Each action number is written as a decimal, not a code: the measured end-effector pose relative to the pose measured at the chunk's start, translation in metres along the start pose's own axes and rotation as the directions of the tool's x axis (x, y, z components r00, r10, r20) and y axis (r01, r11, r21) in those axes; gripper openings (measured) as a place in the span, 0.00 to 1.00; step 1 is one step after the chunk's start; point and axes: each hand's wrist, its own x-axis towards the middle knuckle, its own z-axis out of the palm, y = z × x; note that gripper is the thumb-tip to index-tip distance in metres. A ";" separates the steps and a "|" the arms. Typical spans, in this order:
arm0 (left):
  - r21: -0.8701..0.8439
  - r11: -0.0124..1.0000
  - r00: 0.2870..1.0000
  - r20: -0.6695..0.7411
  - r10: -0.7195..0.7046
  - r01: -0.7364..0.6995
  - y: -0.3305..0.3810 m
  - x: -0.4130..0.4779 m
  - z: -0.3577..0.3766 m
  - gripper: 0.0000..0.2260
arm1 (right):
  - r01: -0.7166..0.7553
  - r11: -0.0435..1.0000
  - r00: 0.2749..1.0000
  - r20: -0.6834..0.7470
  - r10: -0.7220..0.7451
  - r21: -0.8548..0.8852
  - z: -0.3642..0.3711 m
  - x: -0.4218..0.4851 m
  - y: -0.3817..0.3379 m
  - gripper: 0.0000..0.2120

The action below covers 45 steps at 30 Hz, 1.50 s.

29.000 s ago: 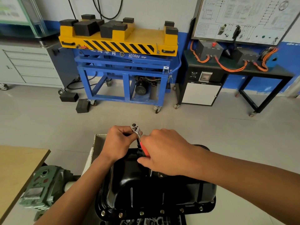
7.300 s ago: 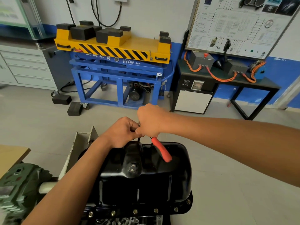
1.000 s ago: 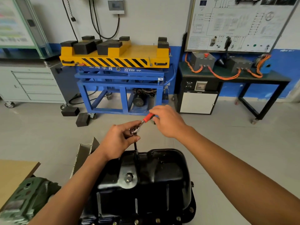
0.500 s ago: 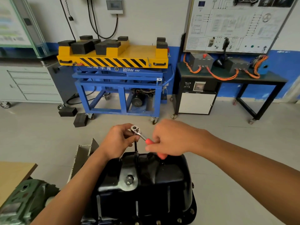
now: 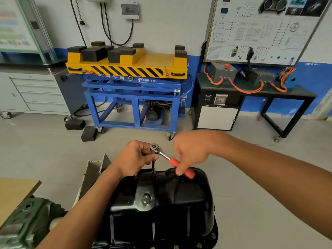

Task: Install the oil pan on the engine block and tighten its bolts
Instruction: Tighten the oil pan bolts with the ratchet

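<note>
Pinching the steel head of the ratchet (image 5: 155, 147) between thumb and curled fingers, the left hand (image 5: 133, 157) steadies the tool from above, while the right hand (image 5: 190, 151) hooks its fingers (image 5: 179, 170) over the red handle (image 5: 186, 171) (motion blur hides whether the thumb closes underneath). A thin extension bar (image 5: 153, 165) drops straight from the ratchet head to the far rim of the oil pan (image 5: 167, 209), where its lower end disappears behind the black metal, so the bolt it presumably drives cannot be seen. The oil pan sits upturned just in front of the person, drain plug (image 5: 145, 199) facing up, with a row of bolts (image 5: 213, 236) seated along its near flange; whatever carries it is hidden beneath. This looks like the tightening step, well along, with a far-edge bolt under the socket. The next move probably calls for sweeping the handle through its arc while the left hand keeps the extension upright and pressed down, so the socket does not rock off the bolt head. After that, the tool would likely need lifting and resetting on a neighbouring bolt, which demands finding the head by feel behind the rim.
</note>
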 end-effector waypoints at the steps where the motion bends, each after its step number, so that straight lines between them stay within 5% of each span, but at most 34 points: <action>1: 0.002 1.000 1.000 0.001 -0.001 0.001 0.000 0.000 0.000 0.08 | -0.053 0.996 0.999 -0.010 0.052 -0.071 -0.005 0.002 0.006 0.18; 5: -0.006 1.000 1.000 0.006 -0.006 0.006 0.001 0.000 0.001 0.09 | -0.277 0.934 0.926 -0.322 0.198 -0.224 -0.018 0.022 0.023 0.15; 9: -0.015 1.000 1.000 0.008 -0.012 0.012 0.001 -0.001 0.001 0.04 | -0.275 0.924 0.860 -0.498 0.114 -0.264 -0.014 0.045 0.020 0.03; 19: 0.037 0.999 1.000 0.003 -0.002 0.002 -0.006 0.003 0.001 0.05 | -0.209 0.918 0.966 -0.215 0.141 -0.337 -0.004 0.020 0.006 0.15; 25: 0.066 0.997 0.999 0.018 0.043 -0.044 0.000 0.000 0.000 0.02 | -0.031 1.000 0.998 0.056 0.031 0.002 -0.005 0.027 -0.029 0.26; 28: 0.084 0.995 0.997 0.049 0.054 -0.058 0.002 -0.002 -0.003 0.04 | -0.030 0.993 0.999 0.044 0.025 0.116 -0.001 0.037 -0.039 0.25; 34: 0.062 0.997 0.995 0.088 0.038 -0.044 0.000 0.000 -0.003 0.13 | -0.081 0.992 0.969 -0.227 0.100 0.092 -0.020 0.038 -0.025 0.24; 40: 0.013 0.999 0.995 0.093 0.031 -0.032 -0.002 0.000 -0.002 0.05 | -0.067 0.975 0.979 -0.202 0.023 -0.214 -0.037 0.042 -0.040 0.16; 45: 0.019 0.999 0.996 0.083 0.034 -0.036 -0.005 0.002 -0.002 0.10 | 0.029 0.832 0.939 -0.271 -0.213 -0.555 -0.032 0.043 -0.043 0.07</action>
